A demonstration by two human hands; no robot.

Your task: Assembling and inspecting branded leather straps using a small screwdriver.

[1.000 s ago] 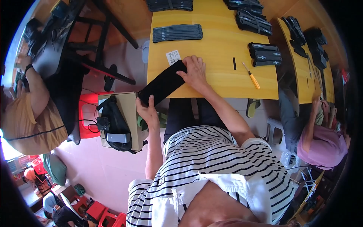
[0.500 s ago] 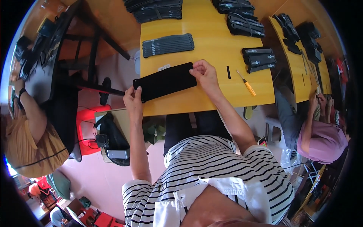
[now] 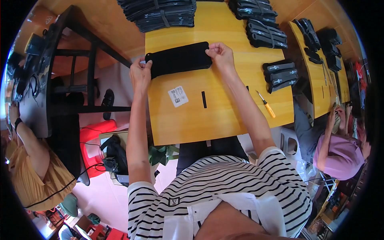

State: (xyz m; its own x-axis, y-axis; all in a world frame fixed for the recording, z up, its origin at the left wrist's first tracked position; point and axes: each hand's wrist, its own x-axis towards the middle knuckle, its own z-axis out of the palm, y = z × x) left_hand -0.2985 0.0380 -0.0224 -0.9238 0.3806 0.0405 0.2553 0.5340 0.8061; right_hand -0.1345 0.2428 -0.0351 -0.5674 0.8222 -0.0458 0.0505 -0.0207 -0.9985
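— Nearest our chest, what lay on the yellow wooden tabletop (image 3: 224, 116)?

— We saw only a white printed sticker (image 3: 178, 96), a short black strip (image 3: 204, 99), and off to our right a small screwdriver with an orange handle (image 3: 266, 105). That near stretch gave us open room to work.

— And our hands?

— We had both on the long flat black fabric sleeve (image 3: 179, 59), which lay across the middle of the table. Our left hand (image 3: 141, 73) gripped its left end, which stuck out just past the table's left edge, and our right hand (image 3: 220, 55) pinched its right end between fingertips and thumb.

— How far along did we judge ourselves?

— Fairly far, we thought: banded bundles of black sleeves (image 3: 160, 14) sat stacked along the far edge, with more bundles (image 3: 260, 24) toward the right and a smaller set (image 3: 281, 75) near the right edge. This one piece was not yet bundled.

— Where was it tight?

— At the left edge, where the floor dropped away beside a black metal frame (image 3: 86, 64), and beyond the sleeve, where the stacks crowded the far side.
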